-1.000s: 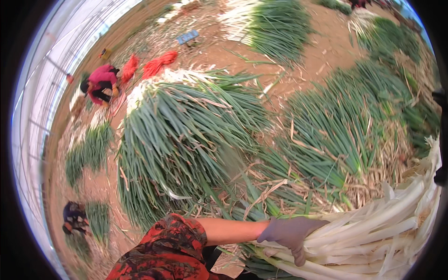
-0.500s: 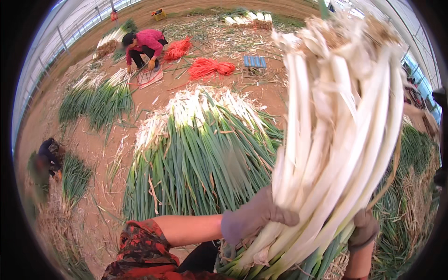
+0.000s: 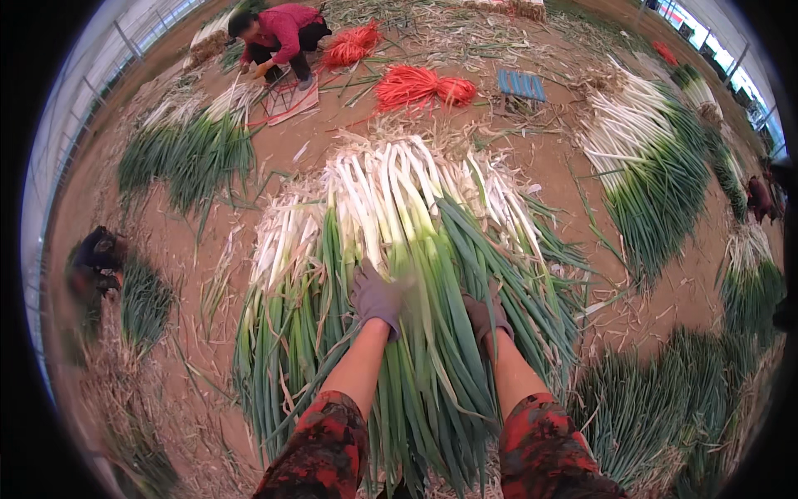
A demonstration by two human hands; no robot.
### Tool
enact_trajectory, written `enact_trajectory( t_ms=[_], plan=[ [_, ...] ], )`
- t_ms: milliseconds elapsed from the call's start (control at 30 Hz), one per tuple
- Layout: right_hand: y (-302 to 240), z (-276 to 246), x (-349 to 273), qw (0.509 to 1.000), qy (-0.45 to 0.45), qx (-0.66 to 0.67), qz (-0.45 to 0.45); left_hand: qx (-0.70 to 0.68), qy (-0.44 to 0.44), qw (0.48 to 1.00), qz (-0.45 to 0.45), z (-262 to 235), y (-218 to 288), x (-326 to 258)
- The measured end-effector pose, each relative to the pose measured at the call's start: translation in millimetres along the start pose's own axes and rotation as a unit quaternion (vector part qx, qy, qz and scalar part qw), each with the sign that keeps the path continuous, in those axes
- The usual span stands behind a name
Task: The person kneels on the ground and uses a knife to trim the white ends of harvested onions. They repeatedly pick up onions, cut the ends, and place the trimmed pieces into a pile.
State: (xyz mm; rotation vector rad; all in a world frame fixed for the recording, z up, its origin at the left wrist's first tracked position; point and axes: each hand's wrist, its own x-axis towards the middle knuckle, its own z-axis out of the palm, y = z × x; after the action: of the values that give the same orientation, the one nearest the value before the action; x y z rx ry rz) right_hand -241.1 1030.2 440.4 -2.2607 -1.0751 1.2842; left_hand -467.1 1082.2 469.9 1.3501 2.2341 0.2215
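Green onions [image 3: 407, 220] bunched atop a broad, fanned heap [image 3: 287, 274], white root ends at the far edge, leaves trailing nearward; left gloved hand [image 3: 376, 299] against the bunch's left side, right gloved hand [image 3: 490, 318] at its right side, fingers partly hidden by leaves, impossible to tell whether clenched or loose. Bare soil [image 3: 198, 320] open along the heap's left flank, another strip at right before a separate onion pile [image 3: 652, 179]. Half a second ago, raised upright; now laid down. All around, brown ground strewn with dry leaves [image 3: 465, 40]; beyond, red twine [image 3: 416, 88], a blue slatted stand [image 3: 522, 86], a crouching person [image 3: 284, 32], pale tunnel walling [image 3: 73, 125].
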Motion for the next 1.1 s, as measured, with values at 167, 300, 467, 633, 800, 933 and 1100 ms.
enact_trajectory(
  t_ms=[167, 300, 467, 633, 800, 933, 1100],
  plan=[
    [48, -46, 56, 0.999, -0.039, 0.003, -0.014, -0.044, -0.044, 0.996, 0.058, 4, 23, 17],
    [25, -41, 26, 0.997, -0.002, -0.079, 0.009, -0.051, -0.038, 0.996, 0.058, -3, 23, 12],
    [43, -20, -15, 0.981, 0.151, -0.082, -0.093, -0.204, -0.101, 0.957, 0.182, 5, -18, 74],
    [69, -35, -71, 0.990, 0.118, -0.070, -0.008, -0.021, 0.078, 0.966, 0.245, -17, 35, -7],
    [134, -97, -167, 0.989, 0.103, -0.102, -0.029, 0.130, -0.010, 0.928, 0.350, -16, 16, -171],
    [225, -106, -277, 0.979, 0.158, -0.120, 0.036, 0.320, -0.025, 0.875, 0.362, 49, -13, -187],
    [354, -62, -404, 0.959, 0.179, 0.072, 0.207, 0.356, 0.073, 0.861, 0.355, 68, -30, -163]
  ],
)
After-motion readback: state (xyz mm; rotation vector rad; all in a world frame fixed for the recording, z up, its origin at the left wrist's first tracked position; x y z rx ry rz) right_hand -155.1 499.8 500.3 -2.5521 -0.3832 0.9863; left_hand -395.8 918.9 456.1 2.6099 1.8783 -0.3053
